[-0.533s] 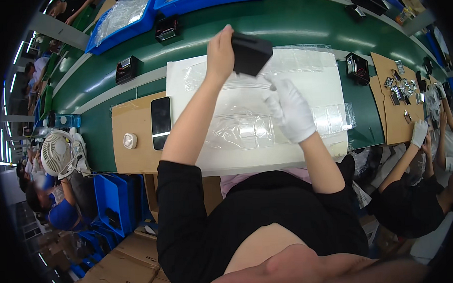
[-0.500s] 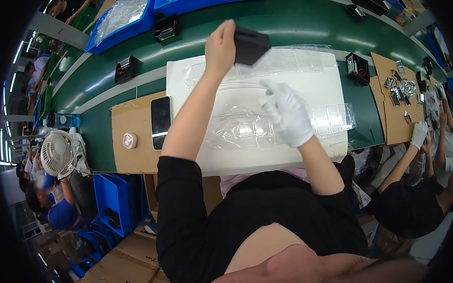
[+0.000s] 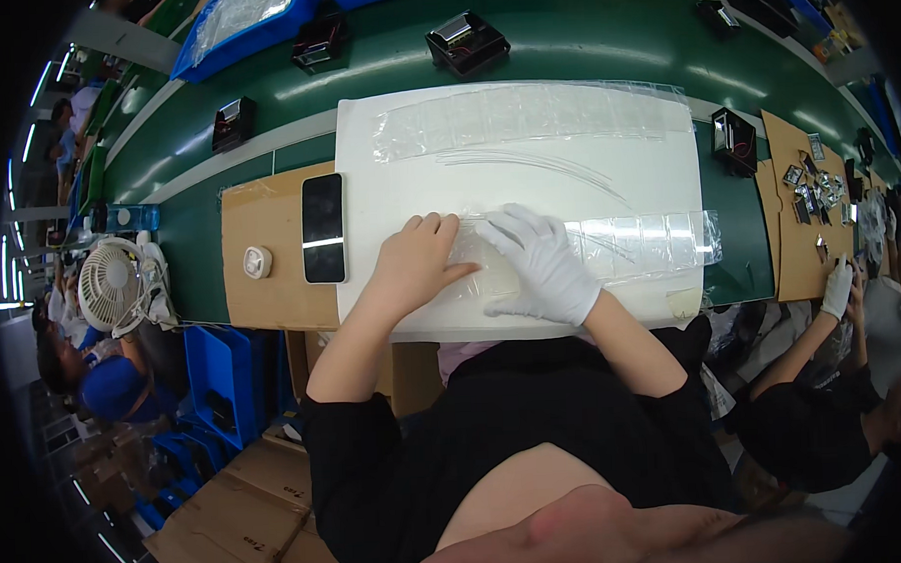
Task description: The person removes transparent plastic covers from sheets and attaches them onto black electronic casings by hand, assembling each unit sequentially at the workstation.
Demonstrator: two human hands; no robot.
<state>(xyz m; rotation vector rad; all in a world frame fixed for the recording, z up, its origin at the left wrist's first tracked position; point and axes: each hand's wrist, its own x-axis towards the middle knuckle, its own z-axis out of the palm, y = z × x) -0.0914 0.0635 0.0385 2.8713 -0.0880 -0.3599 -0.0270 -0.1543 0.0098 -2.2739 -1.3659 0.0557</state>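
My left grip and gloved right grip are half-curled at the clear film; hold unclear to me. Uneven pull could crease it.

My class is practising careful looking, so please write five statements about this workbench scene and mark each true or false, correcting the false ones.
1. The right hand wears a white glove; the left hand is bare. True.
2. The phone lies to the right of both hands. False: it lies to their left.
3. An open black box sits on the green bench, beyond the white mat. True.
4. The fan is black. False: it is white.
5. The clear plastic strip by the gloved hand reaches past the white mat's right edge. True.
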